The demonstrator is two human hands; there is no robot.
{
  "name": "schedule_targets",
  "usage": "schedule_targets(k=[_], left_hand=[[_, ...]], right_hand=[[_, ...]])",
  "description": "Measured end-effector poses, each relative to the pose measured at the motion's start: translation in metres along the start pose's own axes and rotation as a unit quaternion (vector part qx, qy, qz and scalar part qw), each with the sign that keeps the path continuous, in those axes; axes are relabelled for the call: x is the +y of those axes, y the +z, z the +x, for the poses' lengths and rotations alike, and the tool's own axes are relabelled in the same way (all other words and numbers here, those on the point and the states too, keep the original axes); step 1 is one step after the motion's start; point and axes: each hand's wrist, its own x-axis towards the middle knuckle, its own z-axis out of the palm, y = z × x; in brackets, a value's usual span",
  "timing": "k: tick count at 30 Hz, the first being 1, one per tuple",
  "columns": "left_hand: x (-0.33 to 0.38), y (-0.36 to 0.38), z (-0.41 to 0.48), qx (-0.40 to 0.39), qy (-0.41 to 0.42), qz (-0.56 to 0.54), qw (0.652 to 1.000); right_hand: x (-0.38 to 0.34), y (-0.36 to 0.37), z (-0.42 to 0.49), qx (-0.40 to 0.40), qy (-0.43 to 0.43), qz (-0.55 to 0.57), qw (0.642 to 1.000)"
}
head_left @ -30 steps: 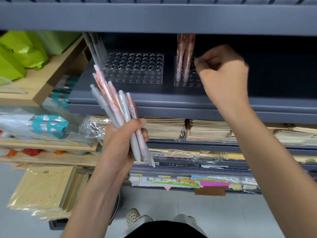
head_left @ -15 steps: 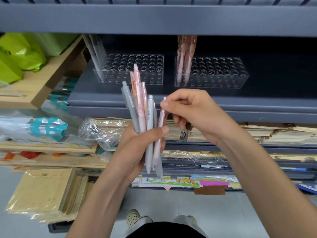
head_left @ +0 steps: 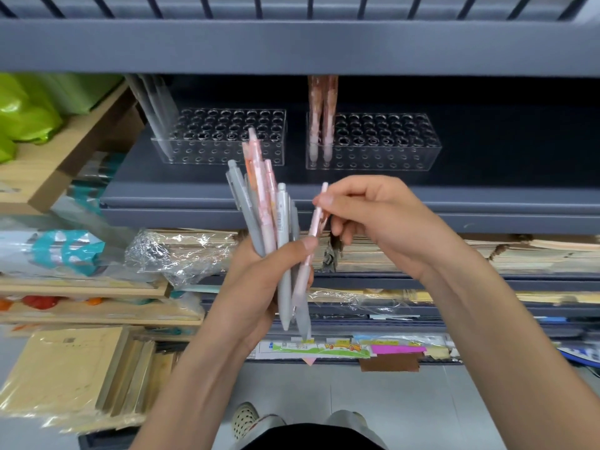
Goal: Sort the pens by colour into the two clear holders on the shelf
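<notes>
Gripping a bundle of grey and pink pens (head_left: 263, 219), the left hand (head_left: 256, 287) hangs in front of the shelf (head_left: 181, 198); the right hand (head_left: 386, 225) pinches one pink pen (head_left: 313, 228) at the bundle's right edge.

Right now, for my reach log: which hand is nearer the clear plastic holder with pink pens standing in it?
Right. The right hand is below that clear holder, pinching a pale pink pen; the left hand is lower and further left, gripping the pen bundle.
</notes>
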Motion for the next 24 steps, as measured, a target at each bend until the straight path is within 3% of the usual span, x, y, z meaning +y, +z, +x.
schedule_targets(k=[4,9,11,14,19,22,24], left_hand=[[-0.001,0.000,0.002,0.046,-0.010,-0.034,0.998],[-0.004,-0.001,-0.001,0.067,-0.004,-0.041,0.997],[-0.004,0.000,-0.001,0.072,-0.006,-0.043,0.997],[-0.003,0.001,-0.004,0.063,-0.003,-0.032,0.997],[0.000,-0.004,-0.009,0.060,0.007,0.012,0.998],[0.001,-0.007,-0.011,0.059,0.010,0.015,0.998],[0.002,-0.010,-0.012,0.055,0.012,0.009,0.998]], right_hand=[[-0.008,-0.014,0.002,0.094,-0.042,0.079,0.992],[-0.026,-0.046,0.022,0.299,-0.208,0.140,0.921],[-0.028,-0.056,0.037,0.313,-0.260,0.141,0.903],[-0.025,-0.063,0.061,0.315,-0.257,0.152,0.901],[-0.027,-0.062,0.086,0.343,-0.209,-0.101,0.910],[-0.033,-0.053,0.097,0.312,-0.191,-0.207,0.908],[-0.038,-0.048,0.102,0.292,-0.186,-0.303,0.888]])
